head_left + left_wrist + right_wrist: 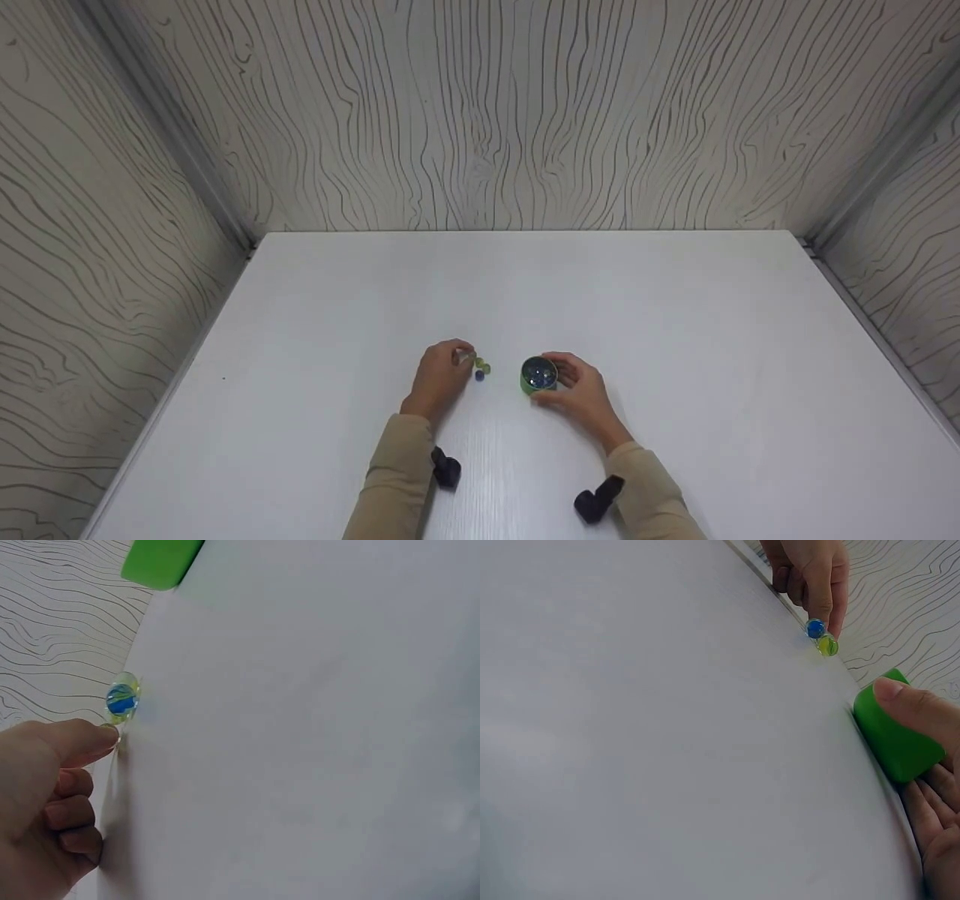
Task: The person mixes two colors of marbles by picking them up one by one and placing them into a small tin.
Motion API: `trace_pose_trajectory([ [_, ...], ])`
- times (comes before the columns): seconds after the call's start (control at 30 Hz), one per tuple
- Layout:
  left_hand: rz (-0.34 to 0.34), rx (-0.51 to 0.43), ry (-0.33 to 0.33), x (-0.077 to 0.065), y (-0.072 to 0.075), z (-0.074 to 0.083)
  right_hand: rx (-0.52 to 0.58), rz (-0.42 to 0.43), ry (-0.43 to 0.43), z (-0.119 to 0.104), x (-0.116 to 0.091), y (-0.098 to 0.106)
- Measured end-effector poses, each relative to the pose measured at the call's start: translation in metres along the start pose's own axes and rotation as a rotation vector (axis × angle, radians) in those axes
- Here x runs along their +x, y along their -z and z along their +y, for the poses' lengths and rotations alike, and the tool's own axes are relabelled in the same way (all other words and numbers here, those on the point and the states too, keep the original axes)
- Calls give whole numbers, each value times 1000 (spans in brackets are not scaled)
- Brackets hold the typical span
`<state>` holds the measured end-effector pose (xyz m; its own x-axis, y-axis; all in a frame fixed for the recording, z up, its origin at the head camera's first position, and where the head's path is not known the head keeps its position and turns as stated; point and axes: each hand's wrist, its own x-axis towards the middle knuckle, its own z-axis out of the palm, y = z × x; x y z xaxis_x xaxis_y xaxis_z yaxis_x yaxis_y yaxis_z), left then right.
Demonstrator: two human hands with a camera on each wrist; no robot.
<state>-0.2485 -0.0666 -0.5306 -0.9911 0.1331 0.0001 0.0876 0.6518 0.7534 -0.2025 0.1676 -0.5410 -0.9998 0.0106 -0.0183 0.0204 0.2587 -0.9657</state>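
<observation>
My left hand (439,375) rests low over the white table, thumb and forefinger pinching a clear glass marble (112,736) mostly covered by the fingertips. Right beside those fingertips lie a blue marble (479,375) and a couple of yellow-green marbles (487,369). In the left wrist view the blue one overlaps a yellowish one behind it. To the right, my right hand (583,394) grips a small round green cup (900,731) standing on the table, thumb on the near side and fingers round the far side. Dark, shiny bluish contents (539,372) show inside the cup; their pieces are hard to tell apart.
The white table (337,300) reaches back to a wall with a wood-grain pattern (480,112). Similar panels stand at left and right. Black wrist cameras (447,472) stick out inward from both sleeves.
</observation>
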Motion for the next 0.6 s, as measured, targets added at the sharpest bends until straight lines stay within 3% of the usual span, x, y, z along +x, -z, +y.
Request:
trace_pose_trajectory([
  [0.27,4,-1,14,0,0,0,-5,3,1,0,0,-1],
  [0.6,30,11,-29,-2,2,3,-9,3,2,2,0,0],
])
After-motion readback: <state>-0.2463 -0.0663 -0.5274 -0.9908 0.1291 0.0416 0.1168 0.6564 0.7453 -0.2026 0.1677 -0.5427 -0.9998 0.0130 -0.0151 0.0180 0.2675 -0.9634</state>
